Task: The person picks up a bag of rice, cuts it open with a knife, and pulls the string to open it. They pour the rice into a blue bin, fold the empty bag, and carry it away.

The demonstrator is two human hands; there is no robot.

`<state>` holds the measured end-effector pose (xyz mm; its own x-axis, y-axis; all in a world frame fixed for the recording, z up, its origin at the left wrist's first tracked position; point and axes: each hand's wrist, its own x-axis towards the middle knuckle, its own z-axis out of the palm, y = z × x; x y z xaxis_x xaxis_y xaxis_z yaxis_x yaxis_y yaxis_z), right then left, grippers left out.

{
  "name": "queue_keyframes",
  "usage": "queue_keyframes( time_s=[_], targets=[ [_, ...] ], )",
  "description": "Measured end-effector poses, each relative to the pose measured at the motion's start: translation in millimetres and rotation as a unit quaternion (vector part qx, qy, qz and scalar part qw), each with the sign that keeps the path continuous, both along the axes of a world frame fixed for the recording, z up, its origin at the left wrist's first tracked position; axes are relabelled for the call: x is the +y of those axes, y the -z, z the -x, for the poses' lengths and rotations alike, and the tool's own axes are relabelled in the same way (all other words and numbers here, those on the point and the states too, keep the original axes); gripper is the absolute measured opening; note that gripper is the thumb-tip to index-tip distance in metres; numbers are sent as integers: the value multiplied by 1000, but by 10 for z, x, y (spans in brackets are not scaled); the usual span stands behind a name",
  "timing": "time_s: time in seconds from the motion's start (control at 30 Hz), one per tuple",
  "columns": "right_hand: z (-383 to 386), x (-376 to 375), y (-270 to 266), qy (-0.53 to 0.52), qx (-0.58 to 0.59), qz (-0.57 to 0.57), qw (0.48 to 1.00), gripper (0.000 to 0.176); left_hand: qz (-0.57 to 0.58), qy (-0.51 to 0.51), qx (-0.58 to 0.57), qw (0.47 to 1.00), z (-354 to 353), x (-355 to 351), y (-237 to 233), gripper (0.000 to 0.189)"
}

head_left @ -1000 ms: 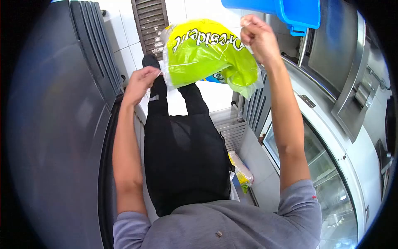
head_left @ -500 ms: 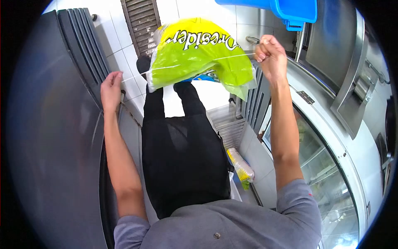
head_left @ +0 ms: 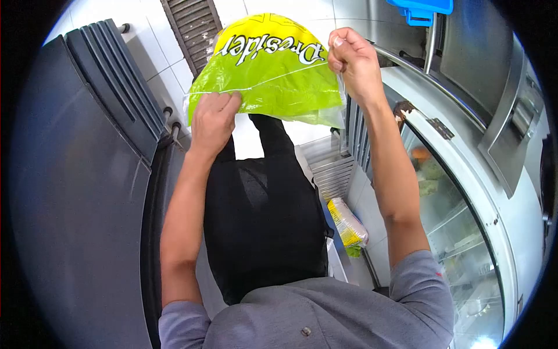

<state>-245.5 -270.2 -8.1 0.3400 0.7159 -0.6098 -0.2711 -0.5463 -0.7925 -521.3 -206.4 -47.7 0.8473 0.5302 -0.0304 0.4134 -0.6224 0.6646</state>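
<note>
A yellow and green plastic bag [head_left: 279, 87] with large upside-down lettering is in front of my legs at the top of the view. A thin white string [head_left: 285, 74] runs slantwise across it. My left hand [head_left: 215, 121] is closed at the bag's near left edge, beside the string; its fingertips are hidden against the bag. Higher up, at the bag's right side, my right hand [head_left: 356, 63] is closed in a pinch on the string's right end. The bag's far side is out of sight.
A dark grey cabinet [head_left: 81, 174] stands close on my left. To the right is a glass-doored cabinet [head_left: 459, 221] below a metal rail [head_left: 433, 84]. A blue plastic container [head_left: 421, 9] is at the top right. A packaged bag [head_left: 347, 224] lies low beside my right leg.
My left hand has moved right and inward, from the string's outer left end to the bag's edge. My right hand has shifted slightly up and left. The string between them is shorter.
</note>
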Motion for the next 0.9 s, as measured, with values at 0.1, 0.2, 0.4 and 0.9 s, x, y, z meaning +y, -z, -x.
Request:
queue_keyframes(
  time_s=[0.1, 0.2, 0.4, 0.9],
  targets=[
    [-58, 83, 52, 54, 21, -18, 998, 14, -48, -144, -36, 988, 10, -210, -139, 15],
    [-178, 305, -87, 56, 98, 15, 993, 7, 222, -336, -4, 915, -154, -941, -430, 22],
    [-284, 128, -137, -32, -121, -31, 992, 8, 700, -454, -182, 521, -961, -1379, -206, 14],
    [2, -1277, -308, -76, -41, 148, 985, 11, 654, -498, -179, 541, -1307, -1740, -481, 16]
  ],
)
